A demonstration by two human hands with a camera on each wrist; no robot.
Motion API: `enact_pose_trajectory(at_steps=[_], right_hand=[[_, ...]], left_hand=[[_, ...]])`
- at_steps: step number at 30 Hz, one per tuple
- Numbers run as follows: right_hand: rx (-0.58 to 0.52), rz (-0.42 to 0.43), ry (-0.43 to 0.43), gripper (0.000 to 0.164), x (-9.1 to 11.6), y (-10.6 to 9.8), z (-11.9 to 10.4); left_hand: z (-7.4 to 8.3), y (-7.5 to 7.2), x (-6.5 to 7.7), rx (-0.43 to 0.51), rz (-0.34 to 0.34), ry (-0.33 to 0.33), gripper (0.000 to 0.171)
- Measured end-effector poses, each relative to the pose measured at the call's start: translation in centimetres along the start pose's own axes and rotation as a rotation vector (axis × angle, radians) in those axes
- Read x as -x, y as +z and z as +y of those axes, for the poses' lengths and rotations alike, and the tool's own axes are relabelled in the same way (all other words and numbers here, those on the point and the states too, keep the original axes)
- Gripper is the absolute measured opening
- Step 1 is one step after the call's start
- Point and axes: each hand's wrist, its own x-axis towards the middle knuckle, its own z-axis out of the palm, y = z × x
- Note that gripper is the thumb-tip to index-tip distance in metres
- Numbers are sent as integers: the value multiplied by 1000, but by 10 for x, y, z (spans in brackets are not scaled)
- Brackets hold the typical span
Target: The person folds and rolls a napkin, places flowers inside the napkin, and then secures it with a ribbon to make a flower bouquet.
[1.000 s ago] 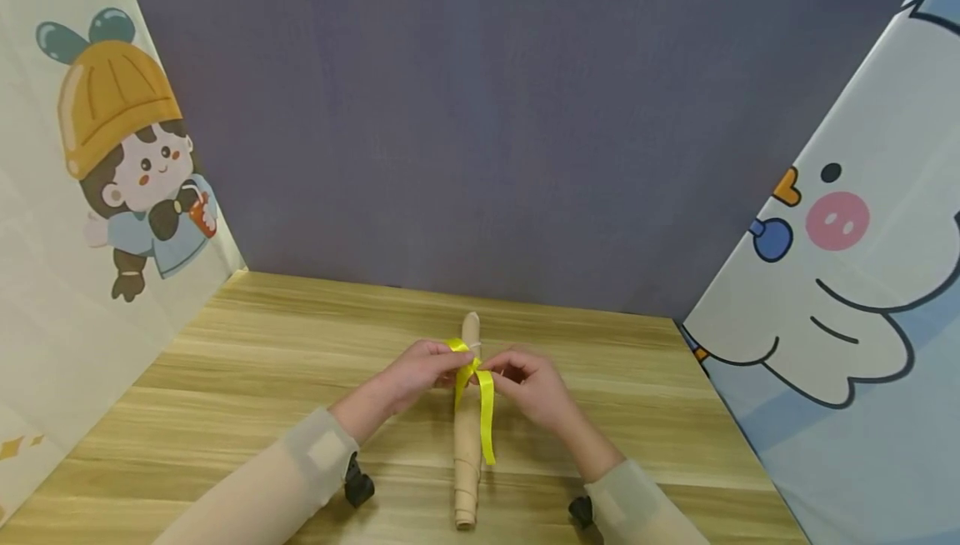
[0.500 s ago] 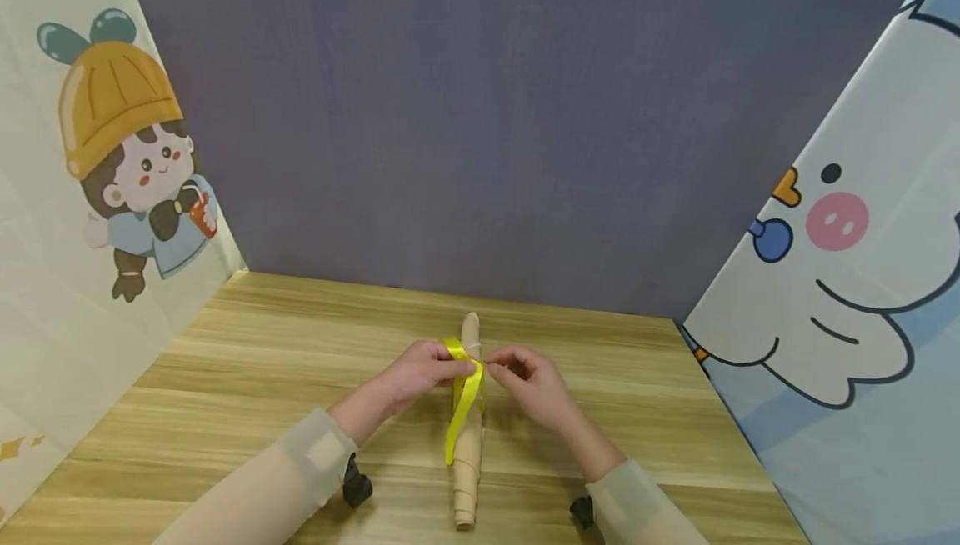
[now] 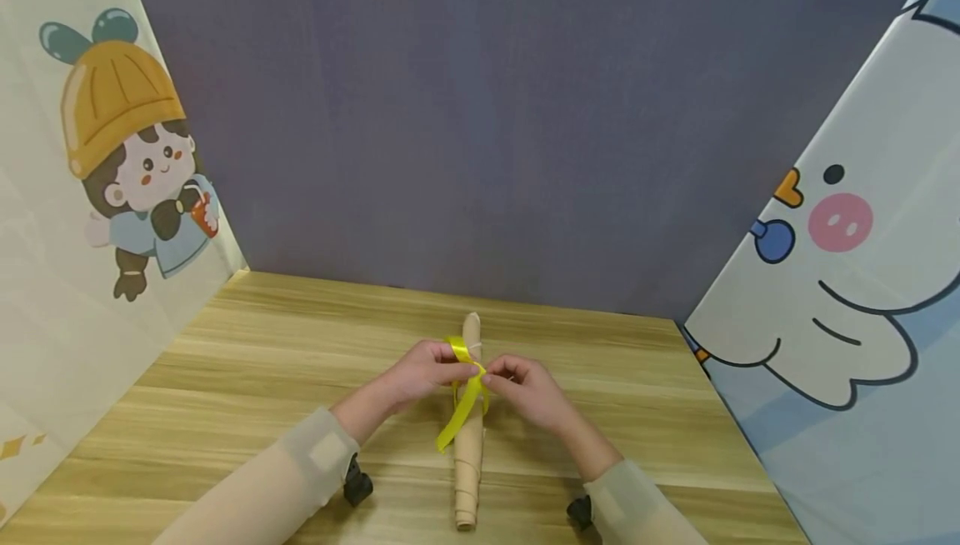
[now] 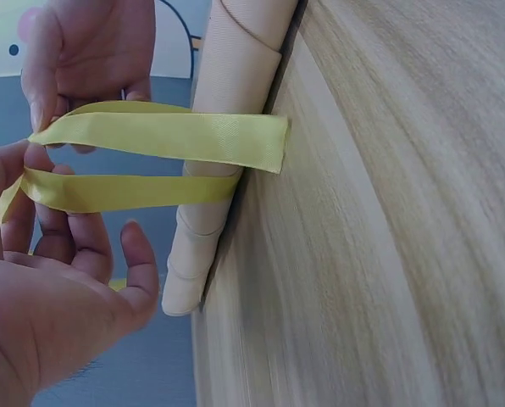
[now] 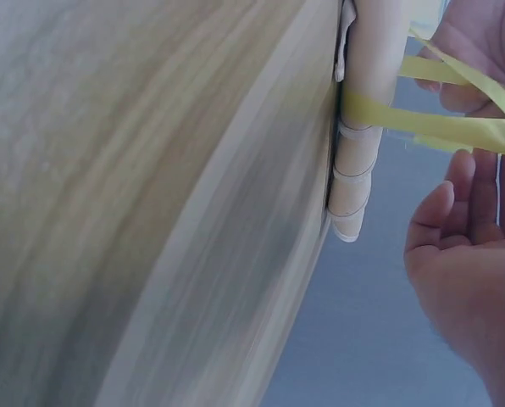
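Note:
A tapered roll of beige sheet material (image 3: pixel 468 462) lies lengthwise on the wooden table. A yellow satin ribbon (image 3: pixel 461 416) passes around it and rises to both hands above its far half. My left hand (image 3: pixel 420 376) pinches the ribbon between thumb and fingers. From the other side, my right hand (image 3: pixel 531 388) pinches it close to the left fingertips. One ribbon end (image 4: pixel 235 142) hangs free across the roll in the left wrist view. In the right wrist view, a ribbon band (image 5: pixel 371 110) wraps the roll. The fingertips partly hide where the strands cross.
The wooden table (image 3: pixel 300 337) ends at a dark grey-blue back panel (image 3: pixel 450 128). Side panels with a cartoon child (image 3: pixel 142 162) and a white cartoon bird (image 3: pixel 885 295) stand left and right. Small black devices (image 3: pixel 357 482) are at both wrists.
The long ribbon end hung right of the roll a second ago; now it slants left across it. My right fingertips have lowered slightly, against the ribbon beside the left thumb.

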Motion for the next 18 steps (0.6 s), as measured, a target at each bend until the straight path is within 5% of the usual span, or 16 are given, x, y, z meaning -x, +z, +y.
enact_pose_trajectory(at_steps=[18], right_hand=[[-54, 0, 21, 24, 1, -2, 1]], left_hand=[[-1, 2, 0, 23, 13, -6, 23]])
